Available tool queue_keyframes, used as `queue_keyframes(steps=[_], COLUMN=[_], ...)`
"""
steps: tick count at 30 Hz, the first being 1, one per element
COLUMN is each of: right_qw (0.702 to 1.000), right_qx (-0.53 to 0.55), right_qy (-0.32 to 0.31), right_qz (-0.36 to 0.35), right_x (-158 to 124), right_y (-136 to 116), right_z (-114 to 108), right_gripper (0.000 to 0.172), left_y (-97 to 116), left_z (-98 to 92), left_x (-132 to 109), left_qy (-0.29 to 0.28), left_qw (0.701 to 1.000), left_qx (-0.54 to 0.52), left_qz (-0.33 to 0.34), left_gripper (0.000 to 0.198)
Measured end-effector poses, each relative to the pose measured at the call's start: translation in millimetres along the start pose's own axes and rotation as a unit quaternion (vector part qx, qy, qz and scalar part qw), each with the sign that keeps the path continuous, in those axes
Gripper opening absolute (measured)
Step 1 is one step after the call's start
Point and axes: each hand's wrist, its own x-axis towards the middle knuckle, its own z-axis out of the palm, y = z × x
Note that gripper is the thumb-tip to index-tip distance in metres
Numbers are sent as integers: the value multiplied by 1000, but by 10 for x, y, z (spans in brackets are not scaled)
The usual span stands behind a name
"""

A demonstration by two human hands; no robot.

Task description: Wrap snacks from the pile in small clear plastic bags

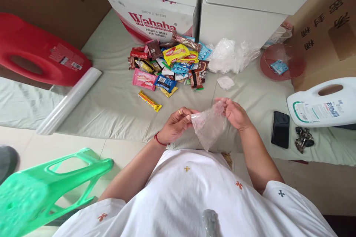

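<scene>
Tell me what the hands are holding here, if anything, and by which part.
A clear plastic bag: the left hand pinches one upper corner, the right hand holds the opposite upper end.

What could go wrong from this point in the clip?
The thin clear plastic bag, held near its top by the left hand and right hand, could tear or slip. The black phone and keys lie near the front edge, so the right arm might knock them off if it swings outward.
</scene>
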Motion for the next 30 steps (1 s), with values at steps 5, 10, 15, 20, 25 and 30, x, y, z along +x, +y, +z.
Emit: queue_keyframes(steps=[5, 10, 15, 20, 25, 30], right_qw=[996, 926, 820, 871, 975, 985], right_qx=[-33, -242, -415, -373, -144, -61], right_qy=[54, 160, 158, 73, 28, 85], right_qz=[-57, -242, -360, -313, -165, -137], right_x=[-40, -209, -354, -404, -411, -382], right_y=[133, 164, 180, 240, 207, 79], right_z=[130, 222, 358, 367, 143, 24], right_gripper=[35, 18, 13, 9, 20, 27], left_y=[-68, -108, -105, -108, -44, 14], left_z=[-188, -117, 342, 471, 327, 216], left_x=[90, 79, 120, 234, 150, 49], left_qy=[102, 289, 132, 140, 95, 97], left_qw=[984, 930, 978, 981, 980, 981], left_qx=[136, 214, 93, 38, 20, 10], left_qz=[46, 82, -134, -131, -171, -166], left_gripper=[28, 39, 54, 51, 48, 47])
